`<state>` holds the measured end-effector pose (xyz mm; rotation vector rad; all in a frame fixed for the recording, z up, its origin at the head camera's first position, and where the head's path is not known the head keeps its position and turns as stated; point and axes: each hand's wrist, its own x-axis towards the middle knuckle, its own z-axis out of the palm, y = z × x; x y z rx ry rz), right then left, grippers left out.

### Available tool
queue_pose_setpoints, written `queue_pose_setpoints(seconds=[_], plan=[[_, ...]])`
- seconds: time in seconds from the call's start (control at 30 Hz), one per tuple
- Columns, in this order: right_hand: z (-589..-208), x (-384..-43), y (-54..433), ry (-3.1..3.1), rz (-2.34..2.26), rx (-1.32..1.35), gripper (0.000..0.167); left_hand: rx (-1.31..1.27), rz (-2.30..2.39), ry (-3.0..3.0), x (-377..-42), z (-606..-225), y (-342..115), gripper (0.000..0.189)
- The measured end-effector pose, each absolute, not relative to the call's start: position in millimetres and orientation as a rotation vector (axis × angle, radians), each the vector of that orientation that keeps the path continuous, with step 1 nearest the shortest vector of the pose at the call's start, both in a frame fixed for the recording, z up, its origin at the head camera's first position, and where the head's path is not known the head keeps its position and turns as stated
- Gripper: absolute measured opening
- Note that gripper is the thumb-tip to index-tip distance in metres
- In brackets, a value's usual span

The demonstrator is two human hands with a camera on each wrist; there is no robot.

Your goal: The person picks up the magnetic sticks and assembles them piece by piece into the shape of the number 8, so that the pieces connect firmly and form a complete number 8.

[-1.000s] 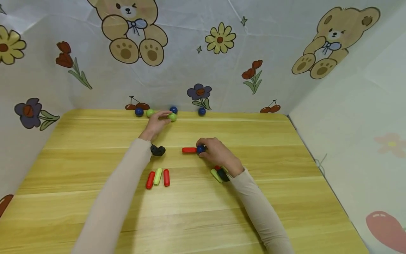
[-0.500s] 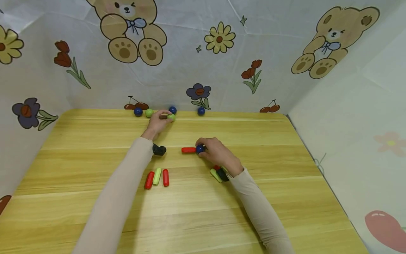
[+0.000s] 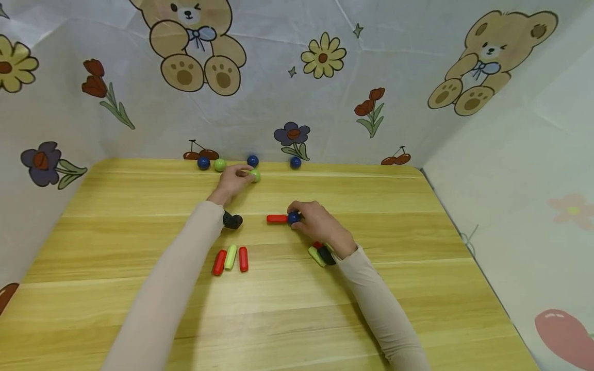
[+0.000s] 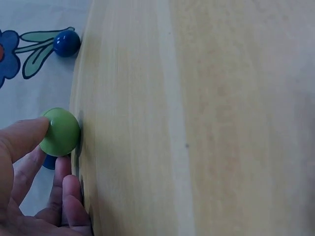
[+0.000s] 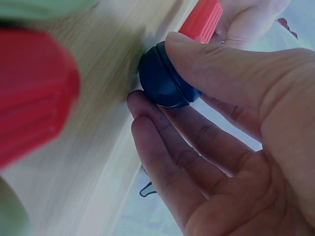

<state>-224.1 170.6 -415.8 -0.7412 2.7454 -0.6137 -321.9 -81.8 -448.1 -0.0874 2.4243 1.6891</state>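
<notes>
Near the table's back edge, my left hand [image 3: 233, 183] pinches a green ball [image 4: 61, 132] between thumb and fingers. Close behind it lies a blue ball [image 3: 252, 161]. At mid-table my right hand [image 3: 317, 221] holds another blue ball [image 5: 166, 77], thumb on one side and fingers on the other. A red stick [image 3: 277, 219] extends leftward from that ball, its end against it. Beneath the right wrist are a light green stick [image 3: 317, 256] and a red piece [image 5: 34, 93], partly hidden by the black wrist camera.
Two red sticks [image 3: 243, 259] and a light green stick [image 3: 230, 257] lie left of centre toward the front. Along the back edge sit a blue ball [image 3: 203, 163], a green ball [image 3: 220, 165] and, further right, another blue ball [image 3: 295, 163]. A printed cloth wall rises behind the table.
My left hand has drawn the green ball slightly toward the front and right, away from the blue ball behind it. The right hand keeps its hold in the same place.
</notes>
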Motion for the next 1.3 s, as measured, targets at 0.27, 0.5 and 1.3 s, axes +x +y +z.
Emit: queue_pose_setpoints(seconds=[0.27, 0.5, 1.3], plan=[[-417.5, -223.6, 173.4, 2.754, -0.623, -0.754, 0.032, 0.045, 1.574, 2.442, -310.0, -443.6, -87.1, 0.037], [-417.6, -224.4, 172.4, 2.764, -0.601, -0.746, 0.033, 0.181, 1.538, 2.368, -289.0, -439.4, -97.6, 0.044], [-415.6, -222.0, 171.9, 2.759, -0.605, -0.733, 0.032, 0.516, 1.351, 2.465, -219.3, -437.2, -97.6, 0.023]])
